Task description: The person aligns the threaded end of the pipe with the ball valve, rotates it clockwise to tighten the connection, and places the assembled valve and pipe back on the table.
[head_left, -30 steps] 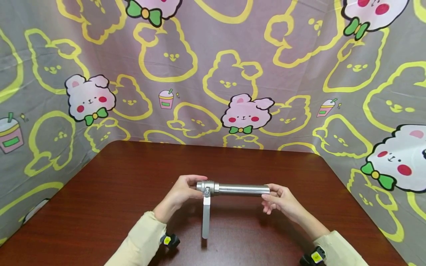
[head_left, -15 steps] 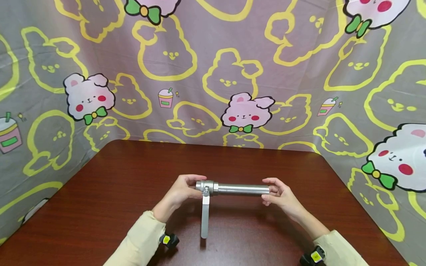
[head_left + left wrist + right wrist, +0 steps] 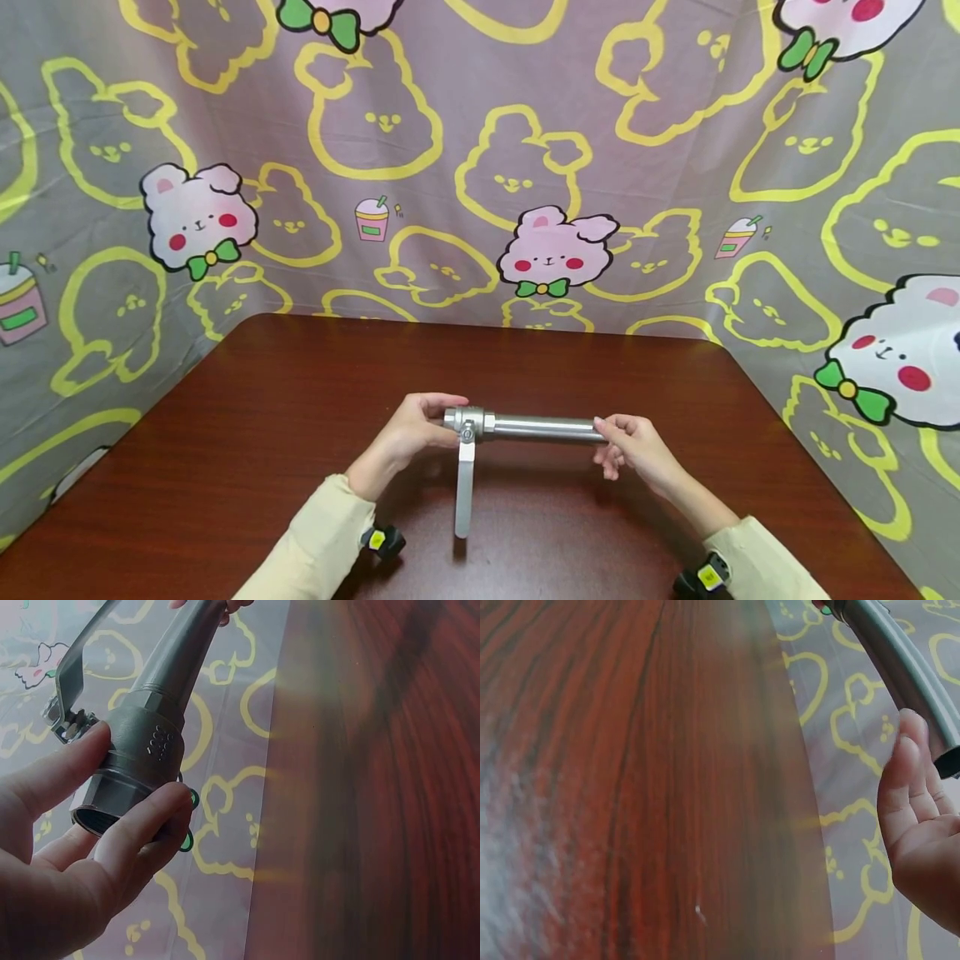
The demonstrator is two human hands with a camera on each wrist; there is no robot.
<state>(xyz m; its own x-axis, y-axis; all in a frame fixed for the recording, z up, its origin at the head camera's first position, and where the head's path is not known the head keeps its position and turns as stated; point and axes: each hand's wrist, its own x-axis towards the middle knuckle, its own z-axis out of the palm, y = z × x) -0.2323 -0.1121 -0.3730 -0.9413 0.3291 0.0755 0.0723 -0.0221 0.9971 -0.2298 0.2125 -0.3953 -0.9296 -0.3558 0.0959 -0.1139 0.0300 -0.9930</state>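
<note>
My left hand (image 3: pixel 408 429) grips the body of a metal ball valve (image 3: pixel 470 419), thumb on one side and fingers on the other. The valve's flat lever handle (image 3: pixel 464 492) points toward me. In the left wrist view the valve's open threaded end (image 3: pixel 97 819) faces the palm, and raised markings show on its body. A smooth steel pipe (image 3: pixel 543 427) extends rightward from the valve, held roughly level above the table. My right hand (image 3: pixel 637 446) pinches the pipe's far end. In the right wrist view its fingers (image 3: pixel 907 761) lie along the pipe near the hollow end; the thumb is hidden there.
A dark reddish-brown wooden table (image 3: pixel 360 358) lies under both hands. Patterned cloth (image 3: pixel 420 192) with cartoon bears stands around its back and sides. A black wrist device (image 3: pixel 384 542) sits at the left sleeve and another black device (image 3: pixel 703 577) at the right.
Half a second ago the right fingers were spread round the pipe's end; now the thumb lies over it and the fingers have dropped lower. The left hand and valve have barely moved.
</note>
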